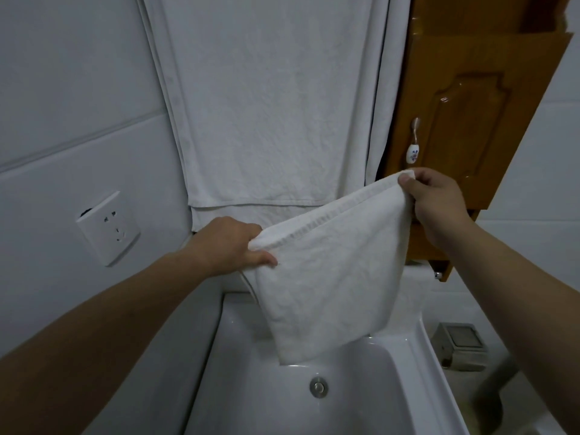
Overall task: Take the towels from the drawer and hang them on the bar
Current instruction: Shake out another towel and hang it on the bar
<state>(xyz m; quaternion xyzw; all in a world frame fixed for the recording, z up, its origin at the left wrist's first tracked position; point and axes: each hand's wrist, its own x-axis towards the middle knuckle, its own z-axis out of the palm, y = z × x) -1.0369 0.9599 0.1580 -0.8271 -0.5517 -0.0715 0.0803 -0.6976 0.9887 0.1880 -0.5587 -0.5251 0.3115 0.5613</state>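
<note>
**Nearly hung: small towel stretched between two grips**

Upward is where it must go. The small towel (pixel 329 277) is held in the air over the sink. Its hemmed top edge, the long axis, runs from the left hand (pixel 232 243), low and left, up to the right hand (pixel 436 199), higher and to the right. Each grip is closed on a corner, pinching the cloth between thumb and fingers. The towel sags to a point just above the sink basin (pixel 420 337), which holds nothing I can see but its metal fitting (pixel 318 387). Behind and above the hands a large towel (pixel 266 105) already hangs flat against the wall. The bar itself lies beyond the top of the view. I judge the coming move to be up and away, with the right hand nearer. The wooden cabinet (pixel 470 105) beside that hand hides its inside.
</note>
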